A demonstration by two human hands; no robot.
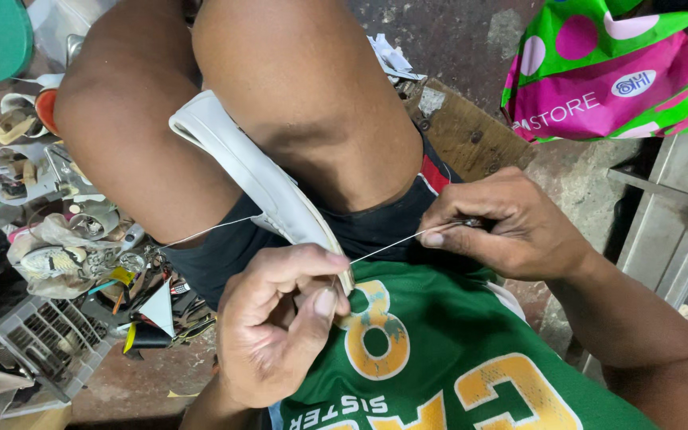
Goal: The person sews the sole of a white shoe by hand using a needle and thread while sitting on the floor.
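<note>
A white shoe (256,171) is wedged sole-edge up between the person's bare knees, its length running from upper left down toward the lap, where its near end meets the left hand (276,330). That hand is curled closed around the shoe's end, thumb pressed against the forefinger right at the edge of the sole. A thin pale thread (392,243) runs taut from that spot up and to the right into the right hand (503,223), which is pinched tight on a small metal tool (465,224) — a needle or awl, too small to tell which — with the thread stretched between the two hands. A second length of thread (205,232) trails off to the left across the thigh. Below the hands lie black shorts and a green jersey (455,358) with yellow lettering. On the floor to the left sits a clutter of shoe parts, small tools and scraps, with a worn sneaker (49,261) among them and a pale plastic crate (45,342) nearer the lower corner. At upper right a pink-and-green spotted bag (607,72) rests beside a piece of brown cardboard (463,131) — and a grey metal frame (670,207) stands along the right edge.
</note>
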